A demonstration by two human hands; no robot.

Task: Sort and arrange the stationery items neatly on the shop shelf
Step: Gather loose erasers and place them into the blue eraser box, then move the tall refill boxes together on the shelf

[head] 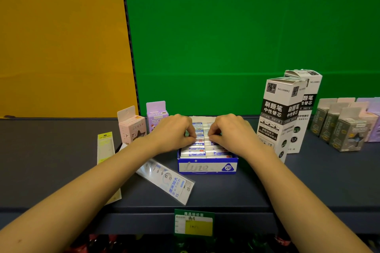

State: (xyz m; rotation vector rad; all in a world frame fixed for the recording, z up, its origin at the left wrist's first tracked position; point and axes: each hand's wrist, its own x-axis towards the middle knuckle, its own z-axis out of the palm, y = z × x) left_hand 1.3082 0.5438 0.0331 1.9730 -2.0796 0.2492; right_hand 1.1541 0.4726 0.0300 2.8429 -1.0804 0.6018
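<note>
The left hand [174, 131] and right hand [228, 132] pinch erasers [197, 147] in the blue box [207, 167] marked "2B". At 3 o'clock stand two tall boxes [281, 113], the nearer reading "NO.50091".

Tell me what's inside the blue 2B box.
The blue box holds two columns of small white-and-blue erasers. The left hand and right hand pinch erasers mid-box and cover the ones beneath them. The box floor is hidden.

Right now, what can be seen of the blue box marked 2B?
The blue box is an open-topped cardboard display tray, its white front panel marked 2B in a blue triangle. It sits upright on the dark shelf, packed with two rows of white wrapped erasers. The left hand and right hand pinch erasers in its middle.
</note>
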